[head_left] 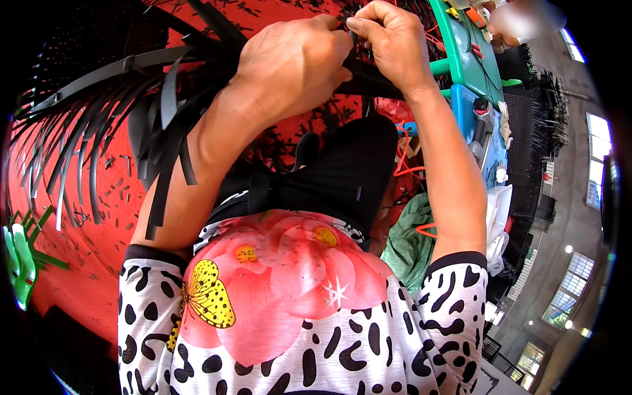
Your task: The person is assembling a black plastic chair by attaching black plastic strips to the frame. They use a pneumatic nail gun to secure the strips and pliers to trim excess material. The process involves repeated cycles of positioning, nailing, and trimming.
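Observation:
At the top middle, my left hand (293,62) is closed with its back toward me, its curled fingertips mostly hidden. Close beside it, my right hand (393,43) pinches with thumb and forefinger. A dark piece, seemingly a black strip (354,49), shows between the two hands; its far end is hidden. Long flat black strips (217,26) run behind my left wrist. Many loose strip ends (92,145) fan out on the left, and several hang over my left forearm (204,151).
Red flooring (118,263) is scattered with short black offcuts. A green stool (471,59) with tools stands at the upper right, by a blue bin (465,108). Green cloth (411,240) lies near my right elbow. A green plastic object (25,257) is at the far left.

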`<action>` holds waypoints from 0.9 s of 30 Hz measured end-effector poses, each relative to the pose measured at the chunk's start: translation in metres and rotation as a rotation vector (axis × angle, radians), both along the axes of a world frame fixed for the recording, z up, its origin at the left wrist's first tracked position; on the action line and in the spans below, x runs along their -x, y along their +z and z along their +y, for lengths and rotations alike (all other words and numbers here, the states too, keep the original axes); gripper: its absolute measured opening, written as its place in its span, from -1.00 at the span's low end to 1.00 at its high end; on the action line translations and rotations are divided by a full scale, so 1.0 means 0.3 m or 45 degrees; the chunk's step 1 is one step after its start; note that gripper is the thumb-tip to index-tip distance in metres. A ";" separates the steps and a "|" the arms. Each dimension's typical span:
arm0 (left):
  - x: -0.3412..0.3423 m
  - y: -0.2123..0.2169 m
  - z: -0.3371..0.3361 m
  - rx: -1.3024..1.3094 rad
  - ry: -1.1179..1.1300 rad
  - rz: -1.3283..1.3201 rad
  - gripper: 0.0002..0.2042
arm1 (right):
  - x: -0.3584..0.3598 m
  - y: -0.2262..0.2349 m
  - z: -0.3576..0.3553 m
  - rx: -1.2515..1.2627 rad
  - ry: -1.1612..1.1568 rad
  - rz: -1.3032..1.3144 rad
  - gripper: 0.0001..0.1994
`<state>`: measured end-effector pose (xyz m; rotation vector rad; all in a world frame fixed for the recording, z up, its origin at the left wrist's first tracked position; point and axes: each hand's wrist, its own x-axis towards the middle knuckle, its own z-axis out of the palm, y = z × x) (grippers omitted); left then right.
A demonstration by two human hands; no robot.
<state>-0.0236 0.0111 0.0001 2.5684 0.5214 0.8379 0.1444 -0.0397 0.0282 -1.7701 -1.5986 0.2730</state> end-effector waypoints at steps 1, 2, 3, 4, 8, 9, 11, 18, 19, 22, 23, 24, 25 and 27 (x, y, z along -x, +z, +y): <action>0.003 0.007 0.000 0.018 0.003 0.012 -0.76 | -0.006 0.001 0.003 0.007 -0.002 -0.013 -0.86; 0.010 0.024 0.003 0.030 -0.028 0.048 -0.77 | -0.012 0.002 0.004 0.014 -0.004 -0.026 -0.85; 0.019 0.046 0.010 0.043 -0.056 0.089 -0.75 | -0.017 -0.004 0.008 0.021 -0.004 -0.034 -0.85; 0.023 0.055 0.013 0.055 -0.083 0.129 -0.72 | -0.026 -0.013 0.012 0.040 -0.003 -0.031 -0.86; 0.023 0.051 0.014 0.038 -0.136 0.079 -0.72 | -0.019 -0.019 0.016 0.214 -0.061 0.134 -0.87; 0.026 0.050 0.019 0.035 -0.155 0.078 -0.72 | -0.019 -0.019 0.021 0.262 -0.071 0.150 -0.87; 0.025 0.050 0.029 0.029 -0.172 0.110 -0.72 | -0.026 -0.027 0.031 0.324 -0.076 0.149 -0.87; -0.011 0.016 0.069 -0.037 -0.224 0.076 -0.73 | -0.054 -0.036 0.033 0.088 -0.084 -0.206 -0.90; -0.037 0.000 0.080 -0.070 -0.269 -0.011 -0.72 | -0.063 -0.039 -0.001 -0.234 -0.092 -0.297 -0.88; -0.021 0.023 0.095 0.132 -0.328 -0.005 -0.68 | -0.135 -0.005 -0.148 -0.487 -0.241 -0.228 -0.93; -0.023 0.033 0.091 0.252 -0.316 0.055 -0.67 | -0.187 -0.022 -0.213 -0.609 -0.233 0.021 -0.88; -0.025 0.037 0.096 0.246 -0.304 0.077 -0.69 | -0.248 -0.043 -0.279 -0.699 -0.380 -0.023 -0.86; -0.038 0.041 0.099 0.235 -0.291 0.101 -0.70 | -0.324 -0.067 -0.362 -0.793 -0.528 -0.065 -0.83; -0.047 0.061 0.090 0.238 -0.330 0.071 -0.69 | -0.535 -0.103 -0.559 -0.484 -0.979 -0.445 -0.72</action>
